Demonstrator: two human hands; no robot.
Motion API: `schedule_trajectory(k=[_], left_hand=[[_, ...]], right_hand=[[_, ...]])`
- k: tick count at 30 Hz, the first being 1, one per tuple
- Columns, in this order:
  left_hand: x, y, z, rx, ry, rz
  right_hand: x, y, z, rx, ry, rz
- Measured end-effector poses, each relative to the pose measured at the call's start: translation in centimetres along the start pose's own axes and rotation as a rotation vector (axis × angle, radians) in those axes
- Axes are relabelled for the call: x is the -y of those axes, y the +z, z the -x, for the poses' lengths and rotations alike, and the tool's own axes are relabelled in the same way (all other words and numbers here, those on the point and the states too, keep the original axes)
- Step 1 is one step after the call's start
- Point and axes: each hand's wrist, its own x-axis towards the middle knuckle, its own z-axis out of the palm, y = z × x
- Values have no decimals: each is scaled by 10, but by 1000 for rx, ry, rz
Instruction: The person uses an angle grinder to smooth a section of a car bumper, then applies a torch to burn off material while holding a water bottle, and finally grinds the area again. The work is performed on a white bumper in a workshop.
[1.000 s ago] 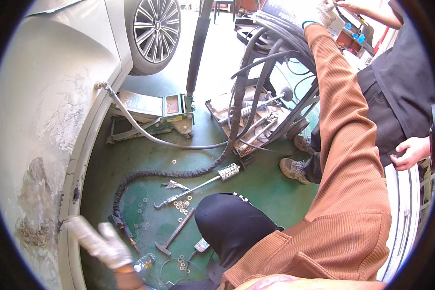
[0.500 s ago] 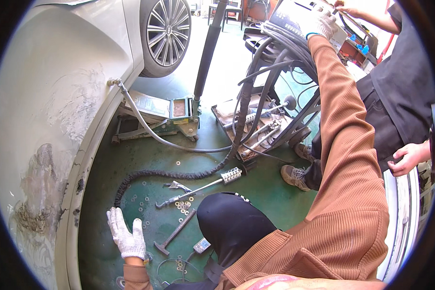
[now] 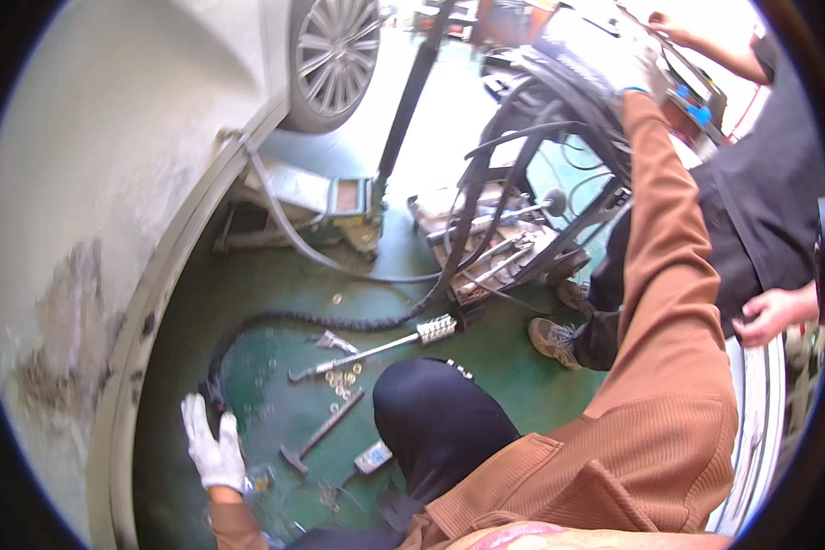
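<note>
My left hand [image 3: 214, 451], in a white knit glove, hangs low at the left with its fingers stretched and spread. Just past its fingertips is the end of a black sleeved cable [image 3: 321, 321]; whether they touch is unclear. My right arm reaches far out to the upper right. There my gloved right hand [image 3: 642, 69] is at a machine with a dark panel [image 3: 566, 53], its fingers smeared by blur and glare. Thick cables [image 3: 532, 128] hang from this machine on its cart. A pale car panel [image 3: 73, 321] with scraped, filled patches stands at the left.
A floor jack [image 3: 339, 206] sits by the car wheel [image 3: 335, 64]. On the floor lie a slide hammer [image 3: 376, 353], a hammer [image 3: 321, 431], several washers [image 3: 339, 380] and a small grey box [image 3: 372, 456]. A co-worker in dark clothes [image 3: 761, 202] stands at the right beside the cart.
The whole view has shifted and blurred slightly. My left hand has moved a little left, and the cable's end shows more beyond its fingers. My right arm stays stretched toward the machine.
</note>
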Motion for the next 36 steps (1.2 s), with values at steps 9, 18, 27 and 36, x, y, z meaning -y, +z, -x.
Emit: schedule_trajectory(k=[9, 18, 27, 36], left_hand=[[104, -55, 110, -313, -416, 15], [230, -3, 408, -901, -1324, 275], [239, 55, 401, -523, -1458, 47], [211, 68, 325, -432, -1070, -115]], right_hand=[[-36, 147, 98, 311, -485, -531], [-60, 147, 233, 852, -470, -417], [10, 101, 23, 535, -552, -349], [369, -181, 469, 1316, -1333, -1293]])
